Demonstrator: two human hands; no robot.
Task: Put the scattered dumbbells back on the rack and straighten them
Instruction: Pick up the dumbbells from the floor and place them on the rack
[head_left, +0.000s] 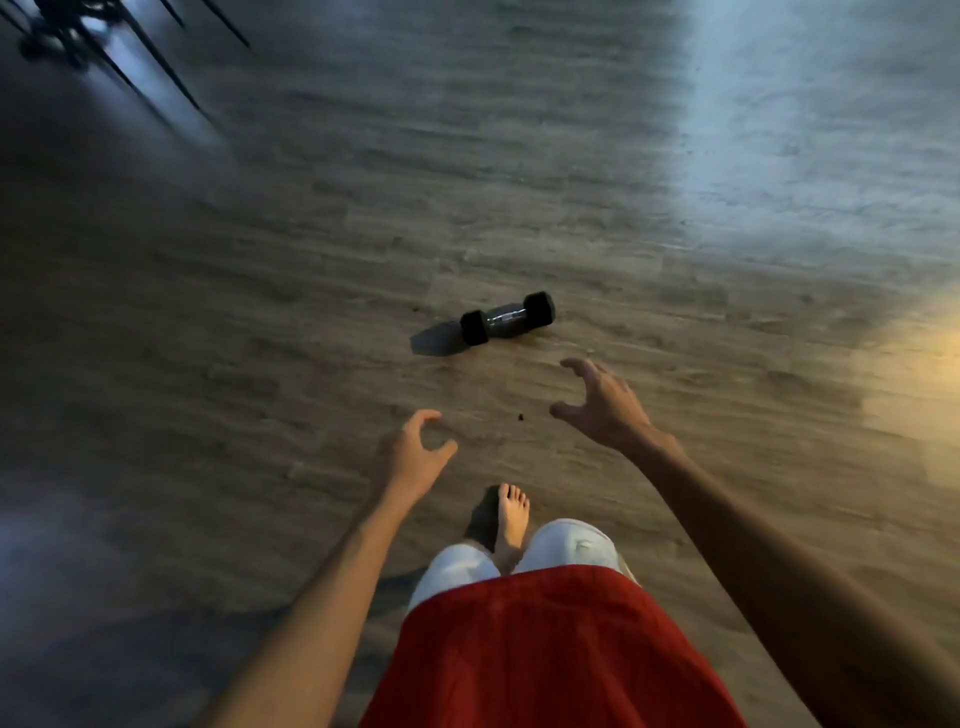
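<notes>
**One dumbbell on the floor, both hands empty**

1. Dumbbell (508, 318): black hex heads, shiny metal handle. It is lying on its side on the wood-plank floor (311, 234), ahead of both my hands and touching neither. It is sitting nearer my right hand than my left, and its shadow is falling toward the left-hand side.

2. Right hand (602, 402): I am stretching it forward with the fingers spread and bent like a claw, thumb well apart from them. It is gripping nothing and hanging just short of the dumbbell.

3. Left hand (413, 452): I am holding it behind and to the side of my right. The fingers are curving into a loose C with a gap between thumb and forefinger, and nothing is lying in it.

4. Dark speck (520, 415): it is lying on the floor between my two hands.

5. Bare foot (511, 514): it is resting on the floor behind the hands, between my forearms, with my white shorts (566, 540) and red shirt (545, 649) closer to me.

6. Thin dark legs (104, 52): blurred, standing far ahead of my left hand and off to its outer side. I cannot tell what they are belonging to.
</notes>
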